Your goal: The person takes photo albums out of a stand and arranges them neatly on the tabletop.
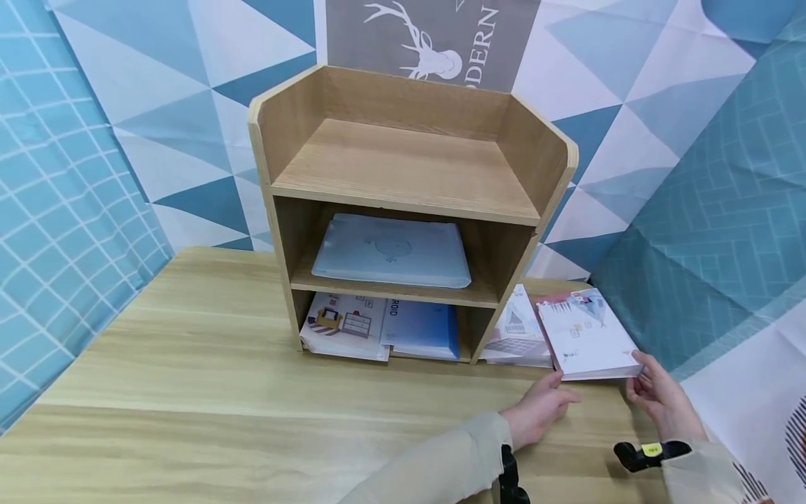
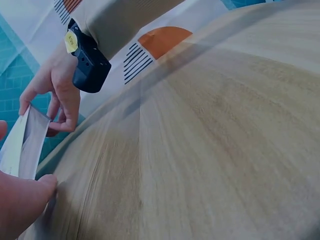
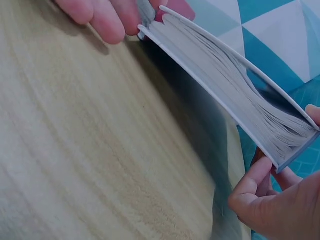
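A thick hardcover book [image 1: 589, 334] with a white illustrated cover is at the right, beside the wooden shelf unit. My right hand [image 1: 664, 399] grips its near right corner, thumb on the cover and fingers curled beneath, as the right wrist view shows. At the near left corner my left hand [image 1: 540, 409] pinches the edge, its other fingers extended below. In the right wrist view the book's page edge [image 3: 235, 95] faces the camera, tilted above the tabletop. Left of it lies another white book [image 1: 518, 329], partly hidden, with a reddish cover showing between them.
The wooden shelf unit [image 1: 403, 171] stands mid-table against a patterned backdrop. A bluish translucent folder [image 1: 393, 252] lies on its middle shelf. Below are a white illustrated book [image 1: 346, 325] and a blue book [image 1: 422, 329]. Bare wooden tabletop [image 1: 208, 392] extends to the left.
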